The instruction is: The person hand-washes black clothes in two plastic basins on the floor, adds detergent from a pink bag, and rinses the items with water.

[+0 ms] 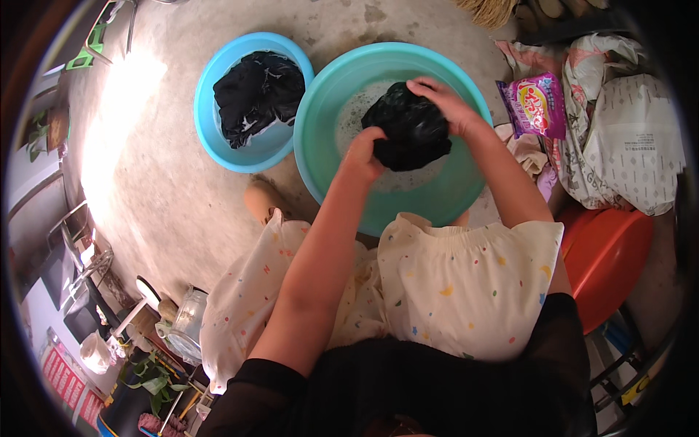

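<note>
Both my hands hold a wet, bunched black cloth (pixel 410 131) over the large green plastic basin (pixel 338 183), which has sudsy water (pixel 352 117) in it. My left hand (pixel 367 153) grips the cloth's near left edge, with the thumb on top. At its far right side, my right hand (pixel 442 101) holds it, the fingers partly hidden. Against the left of this basin stands a smaller blue basin (pixel 210 139), where another black cloth (pixel 256 93) lies with some white foam or water around it.
Right of the basins are a purple detergent packet (pixel 534 106), white printed sacks (pixel 633 142) and a red plastic basin or stool (pixel 611 262). A straw broom (pixel 489 11) lies at the top. Potted leaves (pixel 155 382) and a clear jar (pixel 188 322) are at lower left.
</note>
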`<state>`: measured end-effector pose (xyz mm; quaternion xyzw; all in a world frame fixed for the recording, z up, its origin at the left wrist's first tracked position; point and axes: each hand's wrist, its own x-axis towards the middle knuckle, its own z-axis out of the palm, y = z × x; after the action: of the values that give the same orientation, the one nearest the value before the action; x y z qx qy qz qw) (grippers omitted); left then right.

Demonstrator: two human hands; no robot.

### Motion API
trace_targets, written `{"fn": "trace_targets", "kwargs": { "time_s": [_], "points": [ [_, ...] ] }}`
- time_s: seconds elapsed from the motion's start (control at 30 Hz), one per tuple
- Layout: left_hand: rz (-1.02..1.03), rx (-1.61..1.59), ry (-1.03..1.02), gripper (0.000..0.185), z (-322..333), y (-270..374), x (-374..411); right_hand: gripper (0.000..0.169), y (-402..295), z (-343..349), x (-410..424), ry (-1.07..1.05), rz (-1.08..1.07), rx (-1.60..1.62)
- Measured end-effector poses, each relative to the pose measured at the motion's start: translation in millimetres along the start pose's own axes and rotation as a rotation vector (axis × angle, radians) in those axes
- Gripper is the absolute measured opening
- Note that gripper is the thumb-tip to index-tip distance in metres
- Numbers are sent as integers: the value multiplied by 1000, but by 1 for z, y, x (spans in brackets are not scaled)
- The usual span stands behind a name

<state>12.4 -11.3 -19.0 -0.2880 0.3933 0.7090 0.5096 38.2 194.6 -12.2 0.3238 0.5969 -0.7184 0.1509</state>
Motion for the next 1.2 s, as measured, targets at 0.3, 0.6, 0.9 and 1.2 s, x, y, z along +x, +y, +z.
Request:
{"fn": "trace_targets", "kwargs": {
  "time_s": [0.3, 0.6, 0.9, 1.2],
  "points": [
    [-249, -337, -253, 44, 22, 2, -8, 26, 4, 68, -43, 205, -536, -758],
    [160, 204, -192, 39, -12, -21, 16, 22, 33, 69, -34, 143, -741, -542],
    [-1, -183, 71, 28, -45, -20, 32, 22, 17, 115, -91, 44, -709, -469],
    [45, 10, -63, 35, -5, -15, 9, 85, 32, 22, 2, -143, 371, 211]
  ]
}}
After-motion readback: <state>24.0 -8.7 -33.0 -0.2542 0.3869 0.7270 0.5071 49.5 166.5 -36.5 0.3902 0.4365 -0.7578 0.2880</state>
